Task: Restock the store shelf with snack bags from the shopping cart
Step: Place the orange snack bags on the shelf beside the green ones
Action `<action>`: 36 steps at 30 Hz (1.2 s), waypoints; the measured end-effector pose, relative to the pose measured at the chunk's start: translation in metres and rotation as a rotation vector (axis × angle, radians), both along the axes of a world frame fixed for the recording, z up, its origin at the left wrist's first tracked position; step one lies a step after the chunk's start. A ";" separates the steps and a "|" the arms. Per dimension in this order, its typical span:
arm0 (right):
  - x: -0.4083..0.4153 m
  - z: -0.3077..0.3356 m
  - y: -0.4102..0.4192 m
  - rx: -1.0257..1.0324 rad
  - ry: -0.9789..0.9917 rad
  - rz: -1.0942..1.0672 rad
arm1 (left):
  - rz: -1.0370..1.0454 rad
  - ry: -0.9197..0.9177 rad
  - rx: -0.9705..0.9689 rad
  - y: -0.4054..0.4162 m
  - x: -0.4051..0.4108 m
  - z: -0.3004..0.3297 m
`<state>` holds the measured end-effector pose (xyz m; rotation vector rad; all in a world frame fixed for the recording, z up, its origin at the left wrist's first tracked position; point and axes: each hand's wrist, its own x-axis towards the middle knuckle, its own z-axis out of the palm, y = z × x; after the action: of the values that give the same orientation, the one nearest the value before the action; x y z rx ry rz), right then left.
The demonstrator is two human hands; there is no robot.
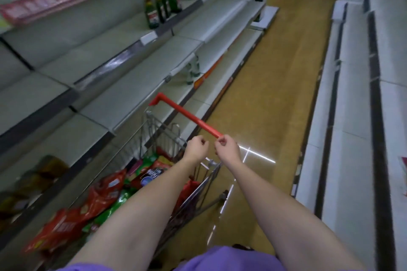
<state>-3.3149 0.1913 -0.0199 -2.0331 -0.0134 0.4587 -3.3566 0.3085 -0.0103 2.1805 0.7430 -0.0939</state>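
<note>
Snack bags (pixel 105 191) fill cart (pixel 163 136) hugging left shelf edge (pixel 132 116); aisle floor (pixel 271 99) open rightward.

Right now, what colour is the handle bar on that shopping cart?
Red. The handle bar shows best in the head view, the only one, above the wire shopping cart.

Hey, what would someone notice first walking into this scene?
Probably the bright red cart handle at centre, with the right hand pinching its near end and the left hand curled beside it. Next, the red and green snack bags heaped in the cart at lower left, below mostly bare shelves.
</note>
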 end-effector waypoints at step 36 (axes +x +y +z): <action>-0.233 -0.081 0.217 -0.307 0.167 0.650 | 0.624 0.194 -0.122 0.190 -0.296 -0.081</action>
<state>-3.5480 0.4079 -0.1004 -2.2584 -0.5433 1.0894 -3.6523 0.4984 -0.0909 1.7524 1.4535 -0.0271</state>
